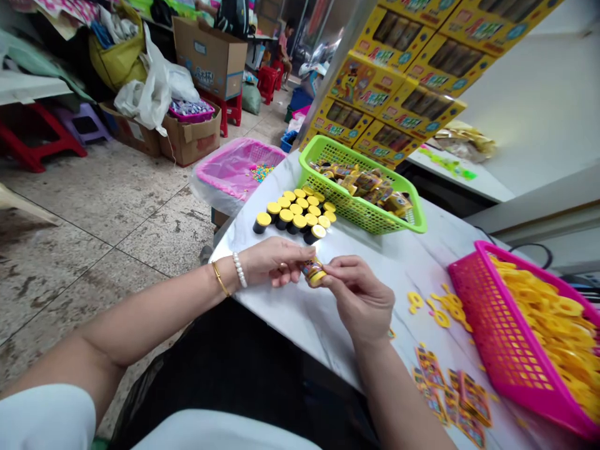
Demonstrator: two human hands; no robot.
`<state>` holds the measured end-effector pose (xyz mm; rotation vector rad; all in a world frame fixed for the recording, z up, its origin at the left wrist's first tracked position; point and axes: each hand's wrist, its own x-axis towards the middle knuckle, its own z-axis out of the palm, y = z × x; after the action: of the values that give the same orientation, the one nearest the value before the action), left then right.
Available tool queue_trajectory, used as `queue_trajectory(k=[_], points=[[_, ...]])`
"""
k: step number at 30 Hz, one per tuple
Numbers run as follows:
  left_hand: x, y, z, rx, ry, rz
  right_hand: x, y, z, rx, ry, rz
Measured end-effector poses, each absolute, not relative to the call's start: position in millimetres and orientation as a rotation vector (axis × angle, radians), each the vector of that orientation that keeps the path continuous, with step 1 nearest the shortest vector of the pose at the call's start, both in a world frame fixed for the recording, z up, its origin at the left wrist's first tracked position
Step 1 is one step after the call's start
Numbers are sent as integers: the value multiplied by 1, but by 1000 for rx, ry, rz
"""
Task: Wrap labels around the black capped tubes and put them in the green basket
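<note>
Between my two hands is a small capped cup [313, 273] with a yellow lid and a printed label around its side. My left hand [281, 259] pinches its upper left end. The fingertips of my right hand [359, 290] grip its right side near the yellow lid. Just beyond my hands, several dark cups with yellow lids [295, 210] stand close together on the white table. To the right of my right hand lie loose yellow plastic pieces [450, 306], and below them flat printed labels [452, 394].
A green basket [365, 215] of wrapped cups stands behind the dark cups. At right is a pink basket [506, 337] of yellow pieces. A plastic-lined pink basket [225, 169] holds colourful beads beyond the table's left edge. Yellow boxes [370, 87] are stacked behind; a person [284, 47] sits far off.
</note>
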<state>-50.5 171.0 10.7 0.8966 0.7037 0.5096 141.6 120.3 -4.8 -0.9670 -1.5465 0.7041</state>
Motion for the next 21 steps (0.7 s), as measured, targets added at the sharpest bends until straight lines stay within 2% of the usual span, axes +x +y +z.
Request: queue_trajectory(k=[6,11,17,21], points=[[-53,171,8,932,730,446,141,119,-2,-965,-1585,850],[-52,171,9,944,664,426,141,117,1,-992,-1656,635],[-49,173,3,934,630,469,139,116,-1,-957,-1672,823],[-50,173,2,925,566,487,140,118,-1,-952,-1729,688]])
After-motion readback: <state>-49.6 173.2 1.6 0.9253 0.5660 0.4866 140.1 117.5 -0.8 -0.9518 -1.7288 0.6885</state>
